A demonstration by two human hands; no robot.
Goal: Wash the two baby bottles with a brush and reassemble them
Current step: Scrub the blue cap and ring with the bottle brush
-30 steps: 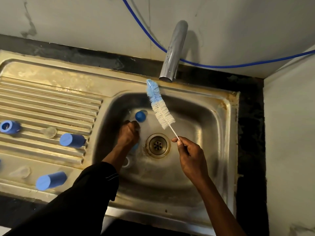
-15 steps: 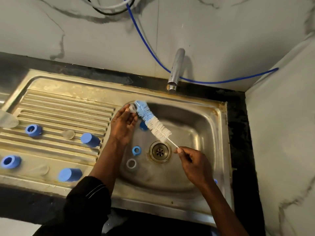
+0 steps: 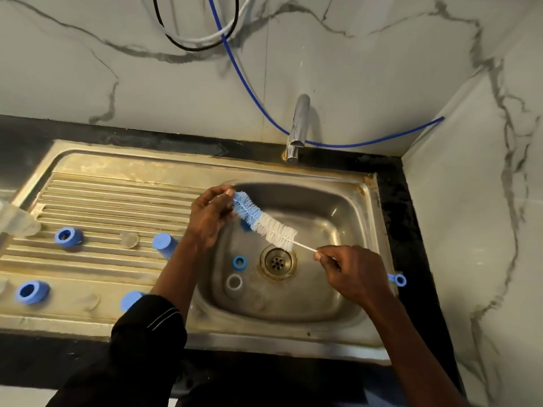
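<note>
Washing stage, small parts. The blue-and-white bristled bottle brush (image 3: 264, 223) is held slantwise above the stainless-steel sink basin (image 3: 338, 289). Its thin white wire handle is pinched between thumb and forefinger of the right hand (image 3: 354, 274); the fingers (image 3: 224, 191) of the left hand (image 3: 208, 221) are curled and closed on the blue bristle tip, and whether a small clear part is caught between them cannot be told. A blue plastic ring (image 3: 240, 262) and a pale ring (image 3: 234, 282) lie on the basin floor beside the drain (image 3: 276, 261). On the ribbed drainboard (image 3: 117, 201) two blue screw collars (image 3: 68, 237), two blue caps (image 3: 164, 243) and clear teats (image 3: 128, 240) are laid out apart; a translucent bottle body (image 3: 16, 223) is cut by the left edge. No bottle is reassembled, so the task is judged well short of done. The next move is judged to call for a steady left-hand pinch while the brush is twisted by its handle. Compared with one second earlier, the left hand has been raised from the basin floor to the brush tip, and the brush has been lowered from beside the tap (image 3: 298, 127).
</note>
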